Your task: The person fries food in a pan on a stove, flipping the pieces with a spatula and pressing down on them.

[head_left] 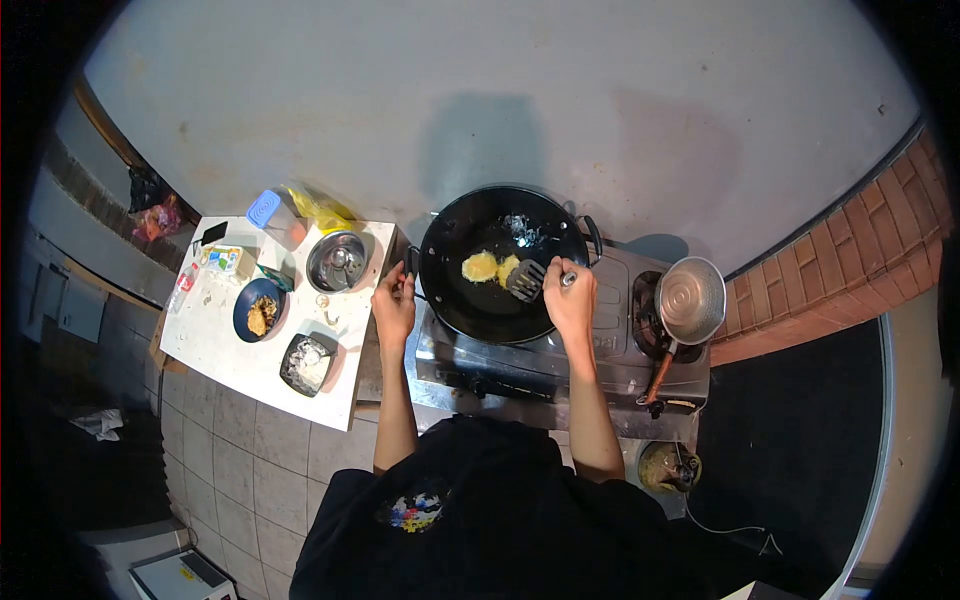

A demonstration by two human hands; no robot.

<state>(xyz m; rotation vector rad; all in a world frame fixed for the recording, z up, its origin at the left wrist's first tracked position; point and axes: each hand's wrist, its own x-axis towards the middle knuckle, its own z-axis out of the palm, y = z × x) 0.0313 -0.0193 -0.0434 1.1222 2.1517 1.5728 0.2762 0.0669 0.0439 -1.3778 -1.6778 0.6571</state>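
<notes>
A black wok (pixel 470 220) with two side handles sits on the stove, two yellow fried pieces (pixel 480 267) lying inside it. My right hand (pixel 570 300) is closed around the handle of a slotted spatula (pixel 526 280), whose dark head touches or covers the right-hand piece. Just outside the wok's left rim, near its left handle (pixel 413 262), is my left hand (pixel 393 305). Its fingers are curled together, with something thin and dark at the fingertips that I cannot make out.
A saucepan (pixel 692 300) stands on the right burner of the stove (pixel 610 320). On the white table (pixel 215 350) are a metal bowl (pixel 337 262), a dark bowl with fried food (pixel 260 311), a square bowl of white powder (pixel 306 364) and a blue-lidded container (pixel 264 210).
</notes>
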